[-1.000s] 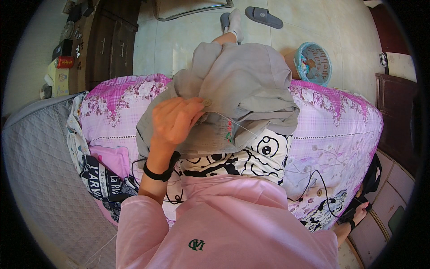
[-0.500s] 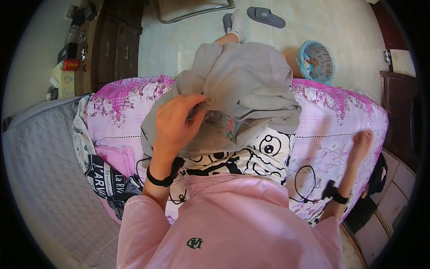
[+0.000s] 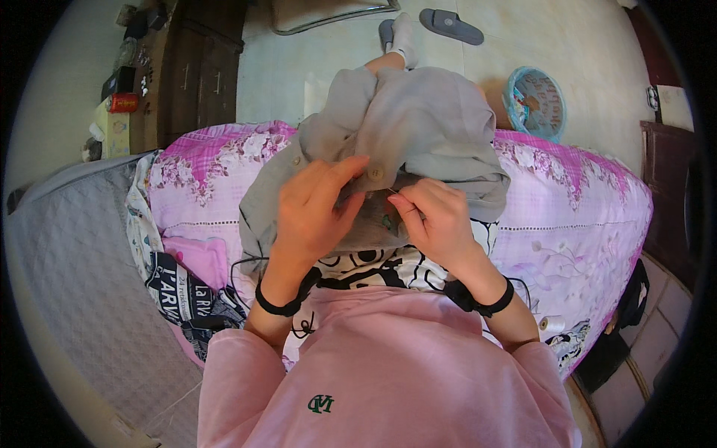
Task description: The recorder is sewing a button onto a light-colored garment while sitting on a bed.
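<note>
A grey garment (image 3: 429,112) lies bunched over my lap, with a round tan button (image 3: 376,173) near its middle and a smaller button (image 3: 296,160) to the left. My left hand (image 3: 317,205) pinches the cloth just beside the larger button, thumb and forefinger closed on it. Close on the other side, my right hand (image 3: 435,218) is closed in a pinch at the cloth below the button. Something thin and light, like a needle or thread, shows at its fingertips; which of the two I cannot tell. A small green patch (image 3: 387,222) shows on the garment between the hands.
Under me spreads a pink floral bedsheet (image 3: 575,201). A thread spool (image 3: 551,324) lies by my right elbow. Black cords (image 3: 246,263) run near both arms. A blue waste basket (image 3: 539,104) stands on the floor ahead, beyond the bed edge; a grey slipper (image 3: 452,26) lies farther off.
My right hand has come in from far out on the right to the cloth beside the button. My left hand keeps its pinch on the garment. The spool at my right elbow now shows.
</note>
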Tool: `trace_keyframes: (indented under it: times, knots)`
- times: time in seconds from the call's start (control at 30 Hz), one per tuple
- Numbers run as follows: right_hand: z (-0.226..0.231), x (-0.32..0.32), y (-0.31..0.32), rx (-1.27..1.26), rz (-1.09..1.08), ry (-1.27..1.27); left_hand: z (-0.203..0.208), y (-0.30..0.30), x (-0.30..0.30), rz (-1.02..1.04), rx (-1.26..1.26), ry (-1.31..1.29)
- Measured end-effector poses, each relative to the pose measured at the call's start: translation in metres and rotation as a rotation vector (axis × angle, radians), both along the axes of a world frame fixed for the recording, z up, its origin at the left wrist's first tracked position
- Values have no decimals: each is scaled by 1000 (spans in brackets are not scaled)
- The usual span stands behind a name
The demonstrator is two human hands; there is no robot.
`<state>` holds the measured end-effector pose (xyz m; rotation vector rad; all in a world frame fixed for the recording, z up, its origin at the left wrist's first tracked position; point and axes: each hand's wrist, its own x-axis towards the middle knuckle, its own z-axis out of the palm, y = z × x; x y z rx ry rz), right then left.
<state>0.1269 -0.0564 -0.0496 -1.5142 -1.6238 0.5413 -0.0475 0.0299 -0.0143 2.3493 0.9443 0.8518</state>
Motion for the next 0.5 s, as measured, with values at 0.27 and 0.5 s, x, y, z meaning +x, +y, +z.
trace_keyframes:
  times: [0.27, 0.5]
  knots:
    - [-2, 20, -18, -26, 53, 76, -34, -6, -26, 9, 24, 35]
    - [1, 31, -31, -16, 72, 131, -49, -6, -27, 214, -74, 25]
